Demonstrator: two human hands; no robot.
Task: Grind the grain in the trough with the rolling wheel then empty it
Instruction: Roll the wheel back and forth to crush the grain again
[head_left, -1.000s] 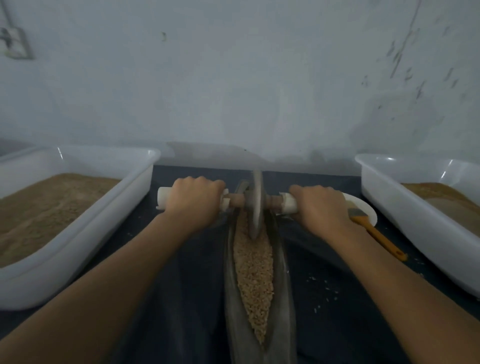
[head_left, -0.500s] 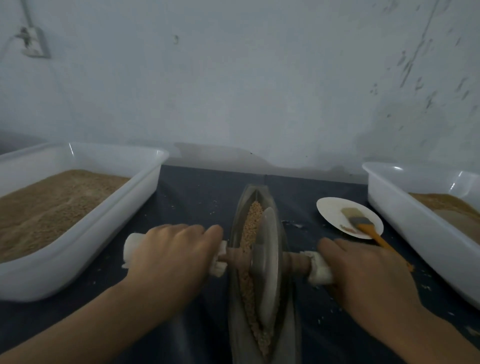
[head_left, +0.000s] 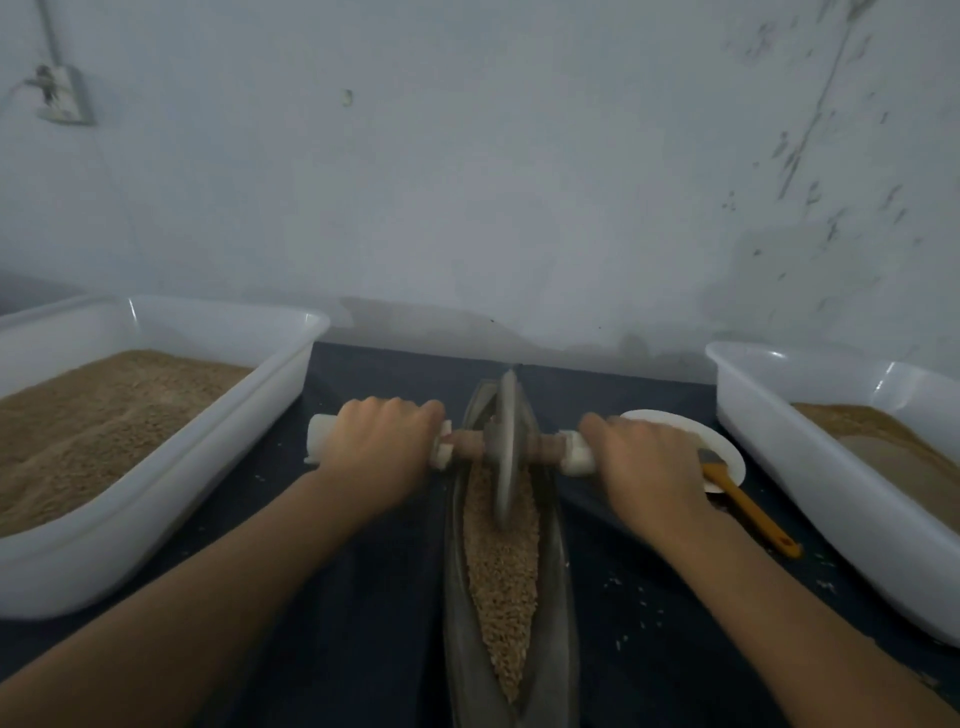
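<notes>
A long narrow metal trough (head_left: 562, 613) lies lengthwise in front of me on the dark table, filled with pale grain (head_left: 501, 577). The metal rolling wheel (head_left: 505, 447) stands upright in the far end of the trough, on a wooden axle with white-wrapped handles. My left hand (head_left: 382, 444) grips the left handle. My right hand (head_left: 647, 462) grips the right handle. Both arms are stretched forward.
A white tub of brown grain (head_left: 171, 467) stands at the left. Another white tub (head_left: 810, 478) with brown powder stands at the right. A white plate (head_left: 722, 444) with an orange-handled brush (head_left: 748, 514) lies just right of my right hand. Loose grains dot the table. A wall rises behind.
The wheel rolled from the far end toward me half a second ago, and has now rolled back to the far end with both hands on its handles.
</notes>
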